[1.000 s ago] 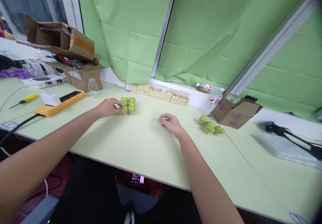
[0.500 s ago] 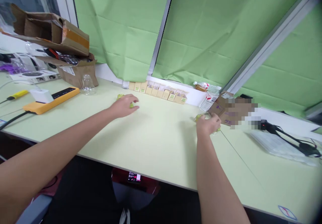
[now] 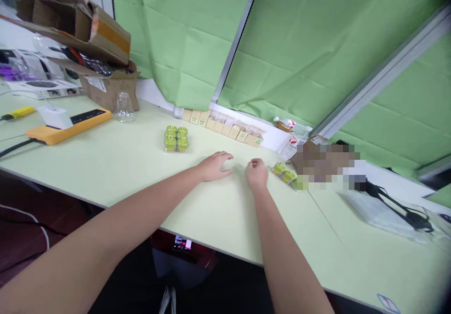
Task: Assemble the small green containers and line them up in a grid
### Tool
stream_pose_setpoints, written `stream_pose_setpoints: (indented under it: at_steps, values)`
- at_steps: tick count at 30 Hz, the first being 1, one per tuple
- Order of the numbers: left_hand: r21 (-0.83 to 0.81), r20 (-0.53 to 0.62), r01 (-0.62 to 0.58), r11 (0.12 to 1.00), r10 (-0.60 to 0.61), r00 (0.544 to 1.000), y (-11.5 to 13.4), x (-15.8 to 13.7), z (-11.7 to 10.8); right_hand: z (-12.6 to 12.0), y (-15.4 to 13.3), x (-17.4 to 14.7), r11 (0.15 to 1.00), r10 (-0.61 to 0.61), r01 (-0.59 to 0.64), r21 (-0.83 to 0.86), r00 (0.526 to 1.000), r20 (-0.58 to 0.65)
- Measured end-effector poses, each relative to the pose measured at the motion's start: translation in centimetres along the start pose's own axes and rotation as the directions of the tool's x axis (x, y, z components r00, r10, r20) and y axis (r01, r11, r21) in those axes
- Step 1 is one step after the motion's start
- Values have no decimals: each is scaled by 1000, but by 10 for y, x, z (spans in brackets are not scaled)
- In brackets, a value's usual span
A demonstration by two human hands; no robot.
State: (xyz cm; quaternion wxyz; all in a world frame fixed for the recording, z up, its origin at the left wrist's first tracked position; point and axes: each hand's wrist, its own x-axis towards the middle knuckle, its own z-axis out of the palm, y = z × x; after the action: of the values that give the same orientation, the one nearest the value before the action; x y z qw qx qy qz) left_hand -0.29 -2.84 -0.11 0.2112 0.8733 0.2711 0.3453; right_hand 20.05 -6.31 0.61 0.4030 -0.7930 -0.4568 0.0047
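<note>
Over the middle of the table, my left hand is open, thumb and fingers apart with nothing between them. My right hand is closed just to its right. A small yellow-green piece shows between its fingers; most of it is hidden, but its colour matches the green-lidded containers. A block of several small clear containers with green lids and pale loops stands behind and left of my left hand. A second group of green-lidded containers lies right of my right hand, partly blurred.
Small cardboard boxes line the back edge. Plastic bottles lie at back right, near a pixelated carton and a black strap. On the left are an orange power strip, a clear plastic cup and cardboard boxes.
My left hand has left the left block and moved right. My right hand has moved left from the right group, closed with a small yellow-green piece in it. The view has shifted slightly.
</note>
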Motion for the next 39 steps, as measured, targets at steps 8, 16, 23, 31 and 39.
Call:
stream_pose_setpoints:
  at_steps: [8, 16, 23, 31, 39]
  values:
    - [-160, -13, 62, 985, -65, 998, -17, 1, -7, 38, -39, -35, 872, -373, 215, 440, 873, 314]
    - [-269, 62, 100, 958, -86, 994, -23, 1, -9, 31, -24, -22, 796, -363, 83, 600, 857, 364]
    - [-249, 38, 123, 961, -117, 992, -29, 3, -6, 27, -39, -26, 645, -209, -57, 762, 946, 248]
    - [110, -245, 132, 985, -102, 964, -36, 3, -11, 15, -35, -17, 435, 116, -540, 721, 827, 550]
    - [128, -134, -210, 969, 227, 965, 6, -2, -16, 13, -36, -25, 419, -149, -558, 717, 736, 660]
